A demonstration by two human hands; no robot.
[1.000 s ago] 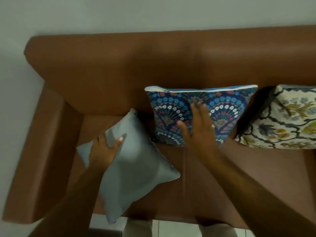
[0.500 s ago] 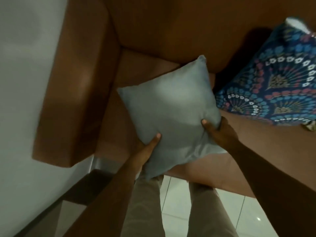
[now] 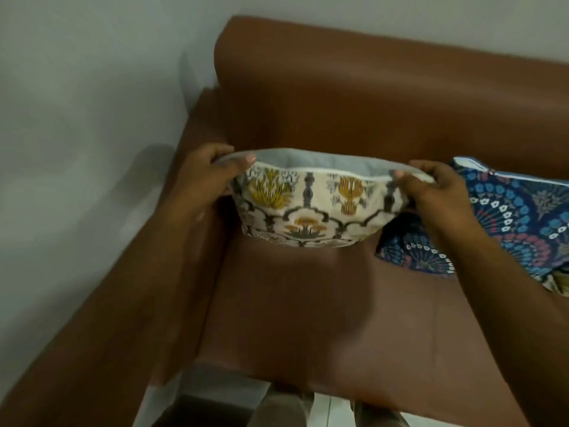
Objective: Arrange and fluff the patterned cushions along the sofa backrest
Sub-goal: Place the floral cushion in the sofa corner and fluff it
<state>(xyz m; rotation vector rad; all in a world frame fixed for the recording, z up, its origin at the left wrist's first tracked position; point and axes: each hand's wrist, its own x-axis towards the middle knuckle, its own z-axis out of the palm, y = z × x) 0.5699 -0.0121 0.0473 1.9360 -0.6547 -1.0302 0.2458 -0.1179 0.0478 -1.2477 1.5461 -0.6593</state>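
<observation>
A cream cushion [image 3: 311, 211] with yellow and orange flowers and a grey back stands on the brown sofa seat [image 3: 323, 303], in front of the backrest [image 3: 369, 97]. My left hand [image 3: 212, 177] pinches its top left corner. My right hand [image 3: 431, 192] pinches its top right corner. Its top edge sags between the two hands. A blue cushion [image 3: 517, 217] with a fan pattern leans at the right, just behind my right hand, partly hidden by my right arm.
The sofa's left armrest [image 3: 129, 303] runs along the grey wall [image 3: 77, 118]. Below the seat's front edge I see my legs [image 3: 308, 408] and a tiled floor. A bit of another patterned cushion [image 3: 560, 282] shows at the right edge.
The cushion has been turned from its grey side to its patterned side and stood upright near the backrest. Both hands moved from its lower edges to its top corners.
</observation>
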